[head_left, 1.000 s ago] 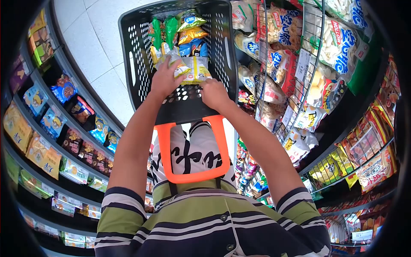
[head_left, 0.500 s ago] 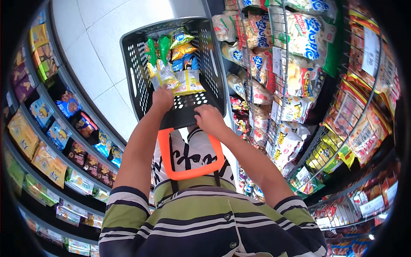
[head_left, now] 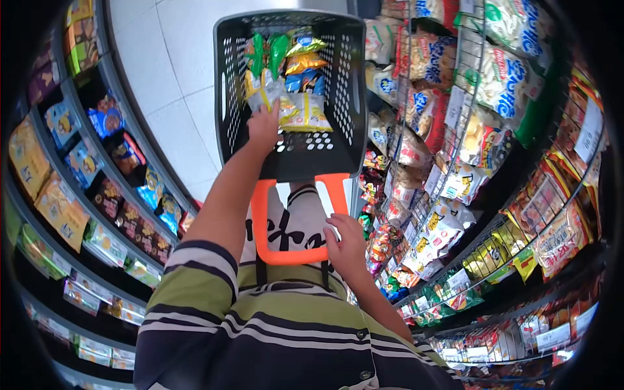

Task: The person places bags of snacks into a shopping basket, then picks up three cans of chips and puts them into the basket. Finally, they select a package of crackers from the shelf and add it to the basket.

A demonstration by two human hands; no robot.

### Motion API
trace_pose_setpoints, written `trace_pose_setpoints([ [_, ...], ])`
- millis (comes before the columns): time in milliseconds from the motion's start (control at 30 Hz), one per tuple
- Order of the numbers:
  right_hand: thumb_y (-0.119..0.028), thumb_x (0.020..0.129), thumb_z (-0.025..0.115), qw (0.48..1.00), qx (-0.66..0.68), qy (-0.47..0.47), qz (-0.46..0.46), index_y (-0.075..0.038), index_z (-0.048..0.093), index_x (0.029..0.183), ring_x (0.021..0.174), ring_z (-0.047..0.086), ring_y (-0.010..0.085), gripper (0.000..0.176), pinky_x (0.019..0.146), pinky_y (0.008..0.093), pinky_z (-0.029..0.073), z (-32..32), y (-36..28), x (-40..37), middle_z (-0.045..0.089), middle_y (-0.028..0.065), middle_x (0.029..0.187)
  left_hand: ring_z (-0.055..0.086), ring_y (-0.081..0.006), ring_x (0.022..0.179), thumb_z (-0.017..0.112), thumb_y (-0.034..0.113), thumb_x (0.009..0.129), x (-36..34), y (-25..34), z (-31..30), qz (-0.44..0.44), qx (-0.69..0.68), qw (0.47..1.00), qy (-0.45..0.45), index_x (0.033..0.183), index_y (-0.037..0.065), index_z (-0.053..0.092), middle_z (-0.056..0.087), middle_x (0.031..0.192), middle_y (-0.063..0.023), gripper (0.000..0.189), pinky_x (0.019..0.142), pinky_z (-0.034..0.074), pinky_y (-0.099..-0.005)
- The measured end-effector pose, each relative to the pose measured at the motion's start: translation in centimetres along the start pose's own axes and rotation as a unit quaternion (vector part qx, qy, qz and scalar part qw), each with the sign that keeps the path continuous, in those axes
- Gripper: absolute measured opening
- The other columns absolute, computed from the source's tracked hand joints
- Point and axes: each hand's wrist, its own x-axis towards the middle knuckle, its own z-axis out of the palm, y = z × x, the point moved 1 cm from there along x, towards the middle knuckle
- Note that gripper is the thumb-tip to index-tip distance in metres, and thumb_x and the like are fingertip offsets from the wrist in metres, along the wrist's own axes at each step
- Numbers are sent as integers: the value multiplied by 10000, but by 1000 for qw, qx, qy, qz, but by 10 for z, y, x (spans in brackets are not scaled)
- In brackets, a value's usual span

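Observation:
Inside the dark perforated basket (head_left: pixel 292 159), my left hand (head_left: pixel 264 127) reaches over the near side of a clear and yellow snack bag (head_left: pixel 265 96), fingers on or just above it; its exact grip is hard to make out. Beside that bag lie a second yellow and white bag (head_left: pixel 309 116), a blue bag (head_left: pixel 305 82), an orange bag (head_left: pixel 304 63) and a yellow-green one (head_left: pixel 307 43). Green-topped packs (head_left: pixel 278 53) stand at the back left. My right hand (head_left: pixel 346 244) is at the right side of the orange handle (head_left: pixel 296 257), thumb and fingers apart, holding nothing.
Curved shelves of snack packs (head_left: pixel 62 201) run along the left. On the right, wire racks (head_left: pixel 455 130) hold bagged puffed snacks (head_left: pixel 500 81) with price tags. Pale floor tiles (head_left: pixel 162 78) show left of the basket. My legs are below the handle.
My right hand has moved from the basket's near edge down to the handle's right side. The basket and my left hand appear further right and slightly higher in view.

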Motion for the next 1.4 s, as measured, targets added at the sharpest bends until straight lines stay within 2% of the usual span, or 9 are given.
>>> trace_pose_setpoints([
  [33,-80,887,755,1000,-15,-5,-6,-33,724,1088,1171,647,380,209,1036,482,476,0,-2,-12,716,148,1175,722,-312,1027,973,510,668,5,-3,3,0,2,1000,-10,1663,186,309,607,1213,-122,1240,692,611,-432],
  [67,-67,882,756,999,-31,-1,-17,-36,726,1083,1195,645,372,205,1047,484,473,1,-2,-15,719,140,1176,744,-298,999,871,426,837,18,-7,23,13,-14,1000,-16,1634,190,357,649,1176,-137,977,688,610,-416],
  [200,-38,873,748,998,-49,26,-34,-47,729,1055,1238,632,360,183,1066,491,448,7,1,-21,718,131,1171,762,-281,981,522,186,1058,30,-18,36,20,7,999,-34,1588,177,419,701,1092,-130,540,730,607,-405],
  [300,-28,870,744,996,-42,59,-43,-42,726,1019,1210,642,357,151,1055,482,451,12,3,-21,720,127,1142,760,-309,971,640,194,990,26,-19,35,29,8,999,-15,1613,167,392,676,1197,-164,671,731,618,-408],
  [467,-19,845,740,994,-25,91,-56,-44,720,980,1134,657,350,139,1031,482,455,14,1,-15,725,111,1076,470,-358,1432,873,215,799,10,-9,7,151,-51,985,66,1608,293,395,409,1622,-137,943,969,582,-509],
  [567,-31,814,742,993,-18,96,-67,-58,719,979,1089,665,348,168,1017,491,458,16,5,-11,723,101,1050,472,-373,1428,858,188,806,17,3,8,151,-80,984,55,1614,286,386,416,1614,-138,941,1005,583,-516],
  [933,-21,781,722,991,-3,110,-81,-63,709,954,1032,674,345,178,974,477,472,12,7,-7,724,86,989,598,-433,1324,648,192,988,34,-7,22,40,20,998,-41,1248,67,725,705,1300,-177,299,919,623,-459],
  [1333,-33,731,715,985,1,134,-106,-63,697,918,1014,676,344,189,944,492,492,9,11,-5,714,80,948,531,-359,1413,643,206,911,52,-13,21,126,-70,980,-134,1391,122,598,584,1484,-185,490,1080,509,-553],
  [1400,-19,727,703,983,5,138,-119,-59,699,921,1003,675,354,199,923,485,491,11,12,-6,710,101,940,539,-372,1397,660,201,905,39,-12,31,131,-71,989,-10,1406,118,584,585,1467,-193,513,1098,495,-546],
])
